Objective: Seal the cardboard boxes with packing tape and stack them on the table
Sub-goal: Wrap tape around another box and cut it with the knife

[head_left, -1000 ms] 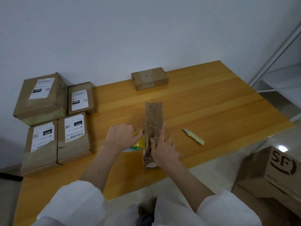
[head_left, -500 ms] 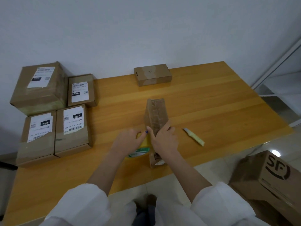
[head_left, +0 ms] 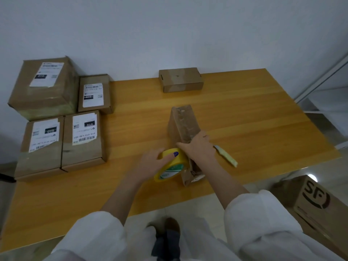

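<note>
A long narrow cardboard box (head_left: 183, 122) stands on its edge in the middle of the wooden table (head_left: 254, 113), its taped top face up. My right hand (head_left: 197, 146) clasps it over the top near its front end. My left hand (head_left: 152, 161) grips a yellow roll of packing tape (head_left: 172, 164) pressed against the box's left side. A small sealed box (head_left: 180, 80) lies at the table's far edge. Several labelled boxes sit at the left, among them a large one (head_left: 45, 87) and a flat one (head_left: 82, 140).
A pale yellow-handled cutter (head_left: 226, 156) lies on the table right of the box. A big brown carton marked SF (head_left: 316, 204) stands on the floor at lower right. A white wall runs behind the table, and a metal rack (head_left: 323, 87) is at the right.
My right hand has slid forward along the box top and now clasps over it. My left hand has brought the tape roll further into view at the box's side.
</note>
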